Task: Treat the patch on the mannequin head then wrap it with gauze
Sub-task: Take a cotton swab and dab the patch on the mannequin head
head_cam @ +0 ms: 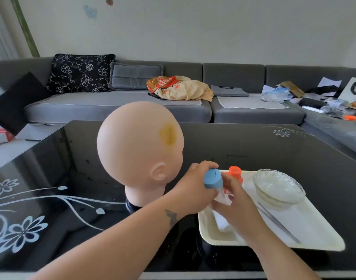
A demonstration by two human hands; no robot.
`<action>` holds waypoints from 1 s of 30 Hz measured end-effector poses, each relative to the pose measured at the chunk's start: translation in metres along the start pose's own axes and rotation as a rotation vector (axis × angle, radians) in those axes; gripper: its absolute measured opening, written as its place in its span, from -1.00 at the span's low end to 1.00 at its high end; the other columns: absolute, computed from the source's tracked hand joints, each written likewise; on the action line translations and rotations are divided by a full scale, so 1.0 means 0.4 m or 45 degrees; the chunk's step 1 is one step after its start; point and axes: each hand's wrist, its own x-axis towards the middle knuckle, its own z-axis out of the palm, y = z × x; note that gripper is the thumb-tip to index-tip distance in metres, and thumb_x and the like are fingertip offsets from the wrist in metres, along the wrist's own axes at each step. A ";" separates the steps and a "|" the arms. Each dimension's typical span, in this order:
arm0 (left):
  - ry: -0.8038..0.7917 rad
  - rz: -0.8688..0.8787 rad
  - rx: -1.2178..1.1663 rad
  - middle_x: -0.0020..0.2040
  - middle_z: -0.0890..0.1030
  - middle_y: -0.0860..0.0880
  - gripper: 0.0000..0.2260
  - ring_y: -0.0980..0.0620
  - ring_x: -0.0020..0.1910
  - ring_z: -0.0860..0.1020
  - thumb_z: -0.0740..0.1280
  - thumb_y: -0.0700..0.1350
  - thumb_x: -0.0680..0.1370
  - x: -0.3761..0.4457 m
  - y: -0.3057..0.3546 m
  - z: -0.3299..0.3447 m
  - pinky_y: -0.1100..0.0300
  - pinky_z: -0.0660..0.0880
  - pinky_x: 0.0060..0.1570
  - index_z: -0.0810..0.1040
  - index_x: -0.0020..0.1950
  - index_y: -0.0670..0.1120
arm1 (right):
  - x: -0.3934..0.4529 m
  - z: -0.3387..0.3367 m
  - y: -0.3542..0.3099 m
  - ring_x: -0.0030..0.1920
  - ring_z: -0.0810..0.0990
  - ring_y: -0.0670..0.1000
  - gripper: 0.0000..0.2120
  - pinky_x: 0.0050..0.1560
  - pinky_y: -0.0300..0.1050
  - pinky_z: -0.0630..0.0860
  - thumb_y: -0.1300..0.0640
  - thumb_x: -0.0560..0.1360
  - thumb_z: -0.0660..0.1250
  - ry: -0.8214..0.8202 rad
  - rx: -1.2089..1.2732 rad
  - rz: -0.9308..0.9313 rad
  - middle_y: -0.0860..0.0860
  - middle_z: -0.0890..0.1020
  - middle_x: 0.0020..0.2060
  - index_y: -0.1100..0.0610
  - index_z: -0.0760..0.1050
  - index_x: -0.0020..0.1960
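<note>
Head view: bald flesh-toned mannequin head [139,146] stands on the glossy black table [253,150], its yellow-stained patch [168,135] facing up, well above both hands. Left hand [195,186] wraps the blue cap [213,178] of a clear bottle; right hand [238,207] clasps the bottle's body over the cream plastic tray [318,233].

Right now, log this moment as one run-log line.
step: opening bottle | left hand: on blue cap | right hand: holding bottle body over tray | patch: yellow, bare | gauze: not on head
</note>
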 end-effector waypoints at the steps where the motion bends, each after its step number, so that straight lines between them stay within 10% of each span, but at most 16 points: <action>1: 0.011 0.007 -0.024 0.25 0.35 0.08 -0.50 0.09 0.07 0.46 0.36 -0.15 0.48 -0.021 0.003 -0.007 0.36 0.41 -0.09 0.31 0.36 0.18 | -0.012 0.003 -0.005 0.13 0.47 -0.33 -0.51 -0.06 -0.50 0.40 0.10 0.39 0.47 -0.014 0.015 -0.023 -0.30 0.55 0.11 -0.20 0.40 0.23; 10: 0.067 0.044 -0.163 0.29 0.40 0.16 -0.35 0.17 0.27 0.42 0.47 -0.11 0.41 -0.181 -0.038 -0.050 0.16 0.49 0.20 0.28 0.41 0.22 | -0.097 0.035 -0.039 0.11 0.45 -0.38 -0.56 -0.06 -0.47 0.41 0.04 0.43 0.45 -0.177 -0.099 -0.045 -0.34 0.55 0.09 -0.24 0.39 0.22; 21: 0.040 0.138 -0.066 0.19 0.43 0.31 -0.53 0.37 0.16 0.42 0.39 -0.17 0.50 -0.243 -0.098 -0.071 0.44 0.46 0.04 0.42 0.27 0.31 | -0.120 0.061 -0.023 0.07 0.46 -0.35 -0.54 0.01 -0.32 0.42 0.05 0.40 0.46 -0.243 -0.228 -0.019 -0.34 0.53 0.05 -0.31 0.38 0.17; 30: 0.167 -0.091 -0.053 -0.03 0.54 0.21 -0.70 0.29 -0.15 0.53 0.33 0.36 0.34 -0.235 -0.124 -0.060 0.43 0.40 -0.21 0.47 0.01 0.31 | -0.125 0.072 -0.031 0.04 0.50 -0.19 -0.54 -0.02 -0.23 0.50 0.04 0.36 0.51 -0.213 -0.350 -0.147 -0.23 0.52 0.03 -0.21 0.40 0.16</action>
